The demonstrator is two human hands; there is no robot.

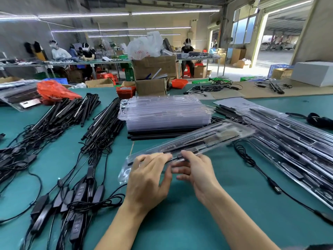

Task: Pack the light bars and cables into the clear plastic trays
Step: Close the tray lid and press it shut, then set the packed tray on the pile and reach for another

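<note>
Both hands are working the near end of 1 clear tray (189, 141), held slanted over the green table (180, 222). Left hand (149, 179) and right hand (196, 170) are close together, fingers curled on it, probably seating a light bar (198, 141); blur hides detail. Next: press flush, then set it on the packed trays (292, 141) at right. Open table near the body; cables (86, 193) are crowding the left.

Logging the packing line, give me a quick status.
Left hand and right hand grip near end of filled clear tray. Light bars inside. Loose cable right of tray.
</note>
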